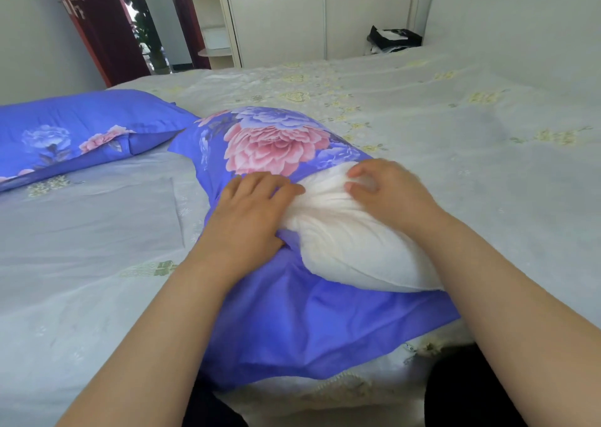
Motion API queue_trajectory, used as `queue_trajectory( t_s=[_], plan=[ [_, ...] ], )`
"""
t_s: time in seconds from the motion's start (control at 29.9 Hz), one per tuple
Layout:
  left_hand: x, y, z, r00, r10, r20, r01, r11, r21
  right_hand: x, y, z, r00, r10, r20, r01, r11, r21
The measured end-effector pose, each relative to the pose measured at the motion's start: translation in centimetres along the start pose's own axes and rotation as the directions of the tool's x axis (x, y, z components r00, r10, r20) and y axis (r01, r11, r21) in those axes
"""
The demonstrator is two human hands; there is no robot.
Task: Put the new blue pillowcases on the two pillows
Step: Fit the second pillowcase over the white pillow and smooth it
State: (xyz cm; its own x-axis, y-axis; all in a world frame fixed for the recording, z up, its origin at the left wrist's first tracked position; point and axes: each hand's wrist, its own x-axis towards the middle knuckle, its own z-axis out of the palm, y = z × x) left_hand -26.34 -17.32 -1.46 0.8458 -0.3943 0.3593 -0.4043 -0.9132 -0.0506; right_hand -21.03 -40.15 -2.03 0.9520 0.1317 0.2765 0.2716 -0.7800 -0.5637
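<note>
Pillowcase (pixel 279 312) of blue cloth with pink and lilac flowers lies on the bed (pixel 471 173) and holds a white pillow (pixel 344 244) only in part: the pillow's far end is inside the flowered part, while its near end bulges bare out of the opening, resting on the case's flat blue lower layer. The left hand (pixel 250 212) lies at the left side of the opening, fingers spread and slightly bent over the blue edge where it meets the pillow, thumb tucked down against the cloth. The right hand (pixel 387 189) sits on top of the bare pillow near the case's rim, fingers curled into the white fabric, bunching it. The pillow's long axis runs from the near edge of the bed away toward the upper left, its covered end pointing away from the person. A second pillow (pixel 81 130), fully inside a matching blue case, lies to the left, just beside the first.
</note>
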Motion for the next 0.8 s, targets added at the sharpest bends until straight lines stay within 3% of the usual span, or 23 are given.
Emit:
queue_trajectory(
  t_s=[0.07,0.17,0.27,0.33,0.4,0.43,0.5,0.57,0.63,0.7,0.73,0.77,0.8],
  plan=[
    [-0.9,2.4,-0.1,0.997,0.072,0.029,-0.073,0.995,0.065,0.3,1.9,-1.6,0.971,0.235,0.05,-0.221,0.954,-0.201],
    [-1.6,6.4,1.7,0.965,0.256,0.057,-0.259,0.965,0.049,0.3,4.3,-3.2,0.812,0.503,0.296,-0.445,0.862,-0.242],
    [-1.0,8.3,4.0,0.926,0.376,-0.009,-0.373,0.921,0.111,-0.4,5.4,-4.0,0.671,0.551,0.495,-0.548,0.819,-0.168],
    [-0.5,9.0,4.9,0.919,0.392,-0.045,-0.376,0.905,0.199,-0.8,6.2,-3.9,0.608,0.539,0.582,-0.59,0.798,-0.123],
    [-0.4,9.5,5.3,0.933,0.344,-0.106,-0.318,0.926,0.203,-1.1,6.5,-3.8,0.595,0.46,0.659,-0.624,0.781,0.018],
    [-0.3,9.7,5.4,0.945,0.294,-0.142,-0.267,0.946,0.184,-1.2,6.5,-3.8,0.635,0.422,0.647,-0.64,0.757,0.134],
    [0.0,9.7,5.2,0.962,0.191,-0.196,-0.169,0.978,0.122,-1.3,6.2,-4.1,0.743,0.405,0.532,-0.629,0.695,0.349],
    [0.4,9.1,4.9,0.964,0.126,-0.235,-0.119,0.992,0.046,-1.5,5.5,-4.5,0.799,0.407,0.442,-0.6,0.573,0.557],
    [1.2,8.0,3.8,0.972,-0.017,-0.234,-0.008,0.994,-0.105,-1.1,4.7,-4.7,0.867,0.267,0.42,-0.492,0.331,0.805],
    [2.1,6.6,2.3,0.945,-0.275,-0.18,0.207,0.923,-0.325,-0.2,4.1,-4.0,0.939,0.236,0.25,-0.262,0.024,0.965],
    [2.6,5.8,1.9,0.912,-0.379,-0.156,0.288,0.864,-0.414,0.1,3.9,-3.4,0.937,0.337,0.097,-0.116,0.038,0.992],
    [3.0,4.9,1.7,0.88,-0.455,-0.133,0.34,0.802,-0.492,0.2,3.8,-2.6,0.896,0.431,-0.111,0.017,0.216,0.976],
    [3.2,4.0,1.6,0.857,-0.505,-0.105,0.369,0.743,-0.558,0.0,3.6,-1.7,0.842,0.427,-0.33,0.104,0.471,0.876]
  ],
)
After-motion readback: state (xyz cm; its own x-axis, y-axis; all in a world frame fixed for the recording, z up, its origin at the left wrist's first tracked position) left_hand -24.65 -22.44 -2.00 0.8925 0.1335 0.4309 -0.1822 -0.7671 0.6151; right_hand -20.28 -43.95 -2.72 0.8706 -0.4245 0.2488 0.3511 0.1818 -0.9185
